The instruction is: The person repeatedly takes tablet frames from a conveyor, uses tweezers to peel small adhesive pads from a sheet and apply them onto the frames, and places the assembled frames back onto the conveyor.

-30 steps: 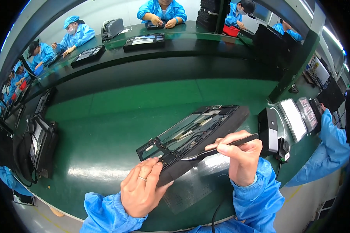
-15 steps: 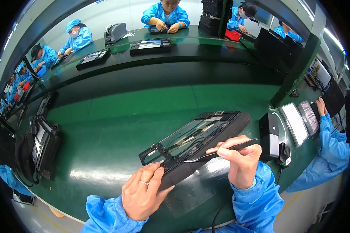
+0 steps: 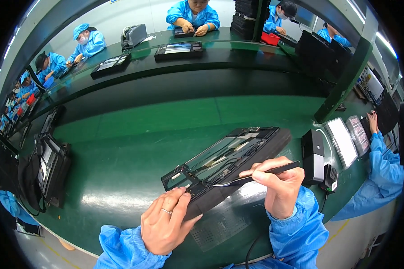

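Observation:
Slanting across the middle of the green bench is a flat opened electronic device (image 3: 220, 157), with dark frame, cables and small parts showing, seated in a thick black holder (image 3: 251, 163). My left hand (image 3: 166, 219), a ring on one finger, grips the holder's near left corner, fingertips on the top and thumb against the front side. In my right hand (image 3: 280, 188) is a pair of black tweezers (image 3: 274, 171), pinched like a pen. Its pale tips reach the device's near edge, close to my left fingertips. Whether they grip anything is too small to tell.
Right of the holder stand a black-and-silver box (image 3: 312, 157), a small black device (image 3: 329, 177) and a white panel (image 3: 342, 142). Another opened device (image 3: 49, 166) lies at the left. Beyond a raised green ledge, several people in blue work. A co-worker's hand (image 3: 372, 122) is at far right.
The whole view has shifted slightly. My hands, the tweezers and the device keep nearly the same places relative to one another.

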`<state>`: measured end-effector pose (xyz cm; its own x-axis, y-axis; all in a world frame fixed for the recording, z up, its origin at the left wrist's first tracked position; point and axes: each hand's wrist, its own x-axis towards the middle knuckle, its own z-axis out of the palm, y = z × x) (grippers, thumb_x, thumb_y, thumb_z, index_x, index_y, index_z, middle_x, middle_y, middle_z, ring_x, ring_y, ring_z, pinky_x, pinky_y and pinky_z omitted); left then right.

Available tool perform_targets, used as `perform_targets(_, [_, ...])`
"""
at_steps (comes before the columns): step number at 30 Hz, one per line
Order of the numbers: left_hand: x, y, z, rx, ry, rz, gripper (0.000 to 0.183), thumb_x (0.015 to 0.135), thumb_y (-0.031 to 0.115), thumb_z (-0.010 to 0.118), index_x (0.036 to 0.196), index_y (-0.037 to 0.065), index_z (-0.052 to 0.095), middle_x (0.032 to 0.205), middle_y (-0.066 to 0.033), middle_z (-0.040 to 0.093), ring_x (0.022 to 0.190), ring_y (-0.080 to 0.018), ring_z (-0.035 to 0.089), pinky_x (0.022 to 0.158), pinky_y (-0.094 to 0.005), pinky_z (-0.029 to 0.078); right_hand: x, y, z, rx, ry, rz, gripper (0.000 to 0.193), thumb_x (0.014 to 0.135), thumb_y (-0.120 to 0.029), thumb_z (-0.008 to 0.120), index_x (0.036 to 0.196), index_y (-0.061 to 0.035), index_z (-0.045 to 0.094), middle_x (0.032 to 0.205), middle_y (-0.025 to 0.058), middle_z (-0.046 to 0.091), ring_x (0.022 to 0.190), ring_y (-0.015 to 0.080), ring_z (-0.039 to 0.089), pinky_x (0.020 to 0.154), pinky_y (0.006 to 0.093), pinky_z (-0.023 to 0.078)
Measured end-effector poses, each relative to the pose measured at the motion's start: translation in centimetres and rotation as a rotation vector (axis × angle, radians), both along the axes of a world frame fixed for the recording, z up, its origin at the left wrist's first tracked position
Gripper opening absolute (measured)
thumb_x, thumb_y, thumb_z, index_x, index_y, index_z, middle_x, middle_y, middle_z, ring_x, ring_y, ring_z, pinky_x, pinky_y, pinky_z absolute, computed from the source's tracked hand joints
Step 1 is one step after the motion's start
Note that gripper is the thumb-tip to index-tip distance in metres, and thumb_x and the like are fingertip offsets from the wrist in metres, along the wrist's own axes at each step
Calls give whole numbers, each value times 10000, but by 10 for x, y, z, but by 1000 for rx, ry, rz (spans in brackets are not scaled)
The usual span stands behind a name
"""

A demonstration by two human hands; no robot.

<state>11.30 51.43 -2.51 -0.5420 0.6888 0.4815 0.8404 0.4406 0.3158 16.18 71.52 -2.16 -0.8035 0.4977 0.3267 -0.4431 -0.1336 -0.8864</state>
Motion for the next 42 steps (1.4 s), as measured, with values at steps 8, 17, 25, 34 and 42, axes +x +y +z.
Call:
perform_targets(8, [-1, 0, 1, 1, -6, -19, 523, 534, 56, 741, 982, -47, 491, 989, -203, 541, 838, -325, 576, 699, -355, 480, 0, 1, -1, 14, -9, 5, 71, 666, 53, 607, 730, 84, 603, 715, 152, 614, 630, 181, 599, 584, 253, 474])
perform_targets(17, [-1, -1, 1, 3, -2, -15, 520, 533, 53, 740, 980, -46, 492, 983, -202, 544, 831, -324, 577, 695, -355, 481, 0, 0, -1, 23, 31, 8, 80, 663, 69, 612, 741, 82, 598, 717, 150, 616, 632, 172, 594, 587, 248, 471])
perform_targets(25, [-1, -4, -4, 0, 21, 6, 518, 511, 100, 755, 959, -29, 527, 956, -170, 544, 814, -301, 575, 699, -350, 493, 12, 0, 6, 800, 209, 46, 170, 634, 83, 633, 790, 42, 581, 795, 164, 621, 646, 241, 601, 632, 332, 476])
perform_targets(34, [1, -1, 3, -14, 23, 34, 514, 510, 117, 762, 948, -18, 528, 954, -172, 530, 796, -308, 572, 699, -364, 494, 29, 8, 18, 1071, 231, -102, 292, 562, 61, 700, 819, 19, 568, 808, 155, 626, 650, 235, 606, 654, 341, 482])
perform_targets(42, [-10, 13, 1, -161, 257, -113, 550, 458, 196, 728, 920, -22, 523, 853, -145, 514, 729, -310, 525, 672, -381, 447, 49, 29, 0, 771, 123, -107, 202, 618, 73, 671, 800, 38, 590, 774, 172, 625, 618, 233, 599, 641, 333, 478])
